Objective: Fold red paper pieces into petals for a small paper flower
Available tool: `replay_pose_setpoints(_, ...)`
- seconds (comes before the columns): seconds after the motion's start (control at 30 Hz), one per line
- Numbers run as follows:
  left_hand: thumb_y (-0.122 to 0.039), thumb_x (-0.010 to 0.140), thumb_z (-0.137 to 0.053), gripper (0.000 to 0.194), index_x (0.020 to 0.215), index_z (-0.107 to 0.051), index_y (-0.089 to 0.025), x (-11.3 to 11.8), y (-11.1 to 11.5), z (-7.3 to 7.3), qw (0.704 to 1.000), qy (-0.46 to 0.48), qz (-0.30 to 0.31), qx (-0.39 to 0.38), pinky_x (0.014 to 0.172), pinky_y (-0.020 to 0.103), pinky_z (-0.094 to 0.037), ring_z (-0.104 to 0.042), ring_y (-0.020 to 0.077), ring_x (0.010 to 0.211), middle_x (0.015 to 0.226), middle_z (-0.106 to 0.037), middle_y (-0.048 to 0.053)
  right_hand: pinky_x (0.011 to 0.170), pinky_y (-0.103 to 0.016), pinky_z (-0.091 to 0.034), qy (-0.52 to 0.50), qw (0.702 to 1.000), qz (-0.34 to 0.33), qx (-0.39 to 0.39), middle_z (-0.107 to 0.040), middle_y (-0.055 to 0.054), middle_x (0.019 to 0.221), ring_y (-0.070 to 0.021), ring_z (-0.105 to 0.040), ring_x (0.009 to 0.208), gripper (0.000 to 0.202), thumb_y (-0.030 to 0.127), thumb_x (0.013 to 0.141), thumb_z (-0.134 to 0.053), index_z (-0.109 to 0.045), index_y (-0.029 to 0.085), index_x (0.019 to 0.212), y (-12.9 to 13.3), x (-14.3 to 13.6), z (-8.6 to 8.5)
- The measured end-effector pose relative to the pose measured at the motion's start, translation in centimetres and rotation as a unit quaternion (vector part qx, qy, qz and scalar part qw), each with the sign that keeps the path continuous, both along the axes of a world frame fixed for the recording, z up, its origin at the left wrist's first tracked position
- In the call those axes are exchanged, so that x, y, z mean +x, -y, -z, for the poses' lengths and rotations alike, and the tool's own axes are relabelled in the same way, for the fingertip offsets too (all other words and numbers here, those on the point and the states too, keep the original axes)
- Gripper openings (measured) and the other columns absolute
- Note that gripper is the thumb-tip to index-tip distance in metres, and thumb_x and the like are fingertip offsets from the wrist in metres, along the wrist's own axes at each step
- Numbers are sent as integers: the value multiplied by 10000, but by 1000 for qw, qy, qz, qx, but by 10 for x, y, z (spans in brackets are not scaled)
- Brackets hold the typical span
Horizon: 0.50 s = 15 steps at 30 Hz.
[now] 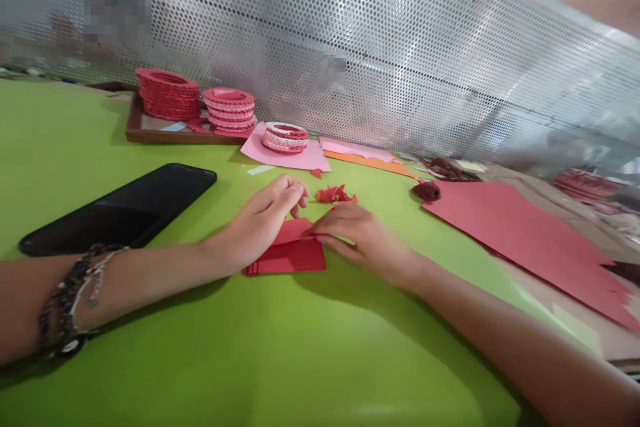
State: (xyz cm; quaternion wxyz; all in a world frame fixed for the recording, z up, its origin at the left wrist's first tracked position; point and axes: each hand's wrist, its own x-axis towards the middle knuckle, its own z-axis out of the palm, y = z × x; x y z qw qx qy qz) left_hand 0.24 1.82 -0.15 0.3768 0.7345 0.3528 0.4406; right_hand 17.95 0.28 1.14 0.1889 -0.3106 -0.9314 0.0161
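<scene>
A small stack of folded red paper (293, 259) lies on the green table in front of me, its upper sheet raised along one side. My right hand (357, 237) pinches the right edge of that upper sheet between thumb and fingers. Over the left end of the paper rests my left hand (267, 217), its fingers curled inward; what they may hold is hidden. Just beyond the hands sits a little heap of red paper scraps (337, 194).
A black phone (125, 207) lies at left. Behind stand a brown tray (180, 137) with stacks of red and pink scalloped rings (169, 97), pink paper (300, 159) bearing more rings, and a perforated metal screen (350, 47). Large red paper (520, 227) and dark red yarn (427, 191) are right.
</scene>
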Motion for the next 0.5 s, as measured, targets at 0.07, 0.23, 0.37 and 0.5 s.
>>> replay_pose_setpoints(0.07, -339, 852, -326, 219, 825, -477, -183, 0, -1, 1, 999, -36, 5, -10, 704, 292, -393, -487, 152, 735, 742, -494, -17, 732, -309, -470, -43, 999, 22, 5, -681, -78, 802, -171, -608, 759, 160, 169, 845, -496, -647, 125, 816, 0, 2, -2)
replay_pose_setpoints(0.23, -370, 814, -405, 230, 904, -511, -186, 1, -1, 1, 996, -83, 29, -28, 734, 289, -403, -524, 164, 806, 827, -552, -3, 738, -258, -460, -44, 994, -23, -96, -662, -62, 846, -134, -596, 771, 145, 164, 841, -512, -649, 131, 802, 3, 6, -11)
replay_pose_setpoints(0.37, -399, 847, -318, 293, 878, -521, -189, 1, 2, 1, 991, -122, 33, -37, 717, 299, -418, -539, 174, 787, 801, -571, -1, 650, -253, -449, -30, 993, 8, -118, -631, -37, 730, -119, -564, 652, 208, 165, 867, -453, -639, 131, 781, 6, 6, -17)
replay_pose_setpoints(0.5, -382, 843, -343, 294, 964, -534, -195, 1, 3, 1, 992, -113, 42, -28, 811, 304, -409, -517, 194, 969, 1008, -590, 23, 574, -245, -463, -144, 977, 99, -125, -625, -29, 700, -113, -571, 588, 151, 147, 833, -488, -632, 123, 799, 8, 6, -20)
